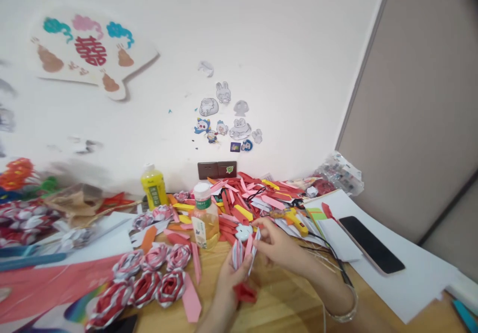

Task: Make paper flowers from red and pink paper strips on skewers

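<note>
We are gripping the folded paper strips [238, 256] in our left hand [230, 275], fingers curled around them, and pinching their upper edge between 2 right hand [274, 244] fingertips, above the wooden table [284, 305].

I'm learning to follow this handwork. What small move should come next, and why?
Probably ease the pale strip toward the paper bundle: the left hand holds the bundle, and the right hand's fingers are at the strip, just beside it.

Phone [371, 244] and yellow bottle [154, 189]
</note>
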`<state>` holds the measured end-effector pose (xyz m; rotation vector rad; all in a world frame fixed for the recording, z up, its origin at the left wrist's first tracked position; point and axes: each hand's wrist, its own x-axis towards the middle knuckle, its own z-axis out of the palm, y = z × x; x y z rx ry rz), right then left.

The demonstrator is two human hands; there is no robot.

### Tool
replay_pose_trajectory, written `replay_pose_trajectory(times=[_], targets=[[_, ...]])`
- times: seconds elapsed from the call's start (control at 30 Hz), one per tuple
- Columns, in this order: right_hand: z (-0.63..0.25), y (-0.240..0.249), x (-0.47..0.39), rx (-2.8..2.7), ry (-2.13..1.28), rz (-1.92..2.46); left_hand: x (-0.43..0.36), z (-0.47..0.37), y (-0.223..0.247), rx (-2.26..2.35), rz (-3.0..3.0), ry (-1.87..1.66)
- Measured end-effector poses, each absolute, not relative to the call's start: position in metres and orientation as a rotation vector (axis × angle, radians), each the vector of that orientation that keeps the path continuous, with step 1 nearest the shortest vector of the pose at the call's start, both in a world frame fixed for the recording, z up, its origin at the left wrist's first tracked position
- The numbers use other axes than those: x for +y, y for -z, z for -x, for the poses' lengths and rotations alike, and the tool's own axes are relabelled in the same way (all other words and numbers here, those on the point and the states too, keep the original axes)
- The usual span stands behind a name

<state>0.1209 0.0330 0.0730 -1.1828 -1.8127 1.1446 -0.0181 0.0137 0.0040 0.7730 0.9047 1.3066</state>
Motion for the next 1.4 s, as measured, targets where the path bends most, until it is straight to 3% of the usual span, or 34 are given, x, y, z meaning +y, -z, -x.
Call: replay_pose_trajectory(times=[0.27,0.87,1.1,1.4], targets=[[-0.128,-0.076,0.043,-1.864,-0.759,1.289,0.006,0.022,-0.020,1.041,-0.917,-1.416],[-0.110,-0.051,0.038,-1.703,-1.182,1.128,0.004,0.019,-0.018,0.964,-0.902,-1.227],[-0.128,-0.068,0.044,-1.788,-1.592,0.787,-0.001,0.018,-0.020,0.838,-0.858,-1.054],[-0.129,-0.056,0.053,-1.781,-1.404,0.896,0.005,0.016,-0.015,0.964,-0.974,-1.127]])
